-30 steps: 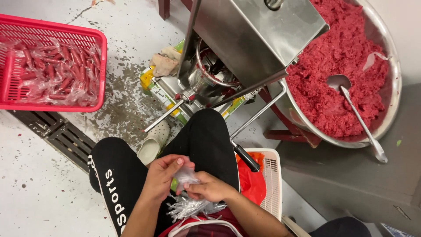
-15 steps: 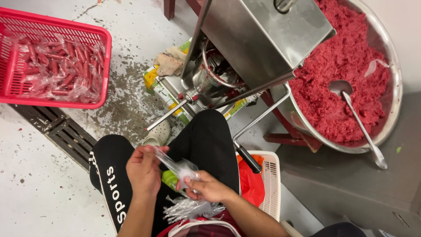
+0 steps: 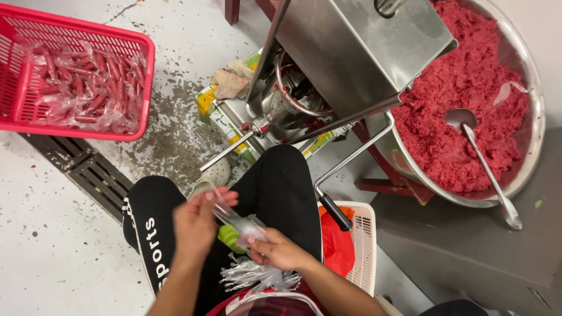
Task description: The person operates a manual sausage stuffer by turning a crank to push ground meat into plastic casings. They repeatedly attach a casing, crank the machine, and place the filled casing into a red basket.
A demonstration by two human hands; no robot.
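Now the left hand [image 3: 196, 225] has lifted from the lap, pinching a clear bag [image 3: 237, 221] stretched toward the right hand [image 3: 275, 250], which grips its other end at lower centre above the bag bundle [image 3: 257, 275].

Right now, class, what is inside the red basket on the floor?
The red basket holds clear plastic bags packed with red sausages. The bags cover its right part, so the basket's bottom beneath them is hidden.
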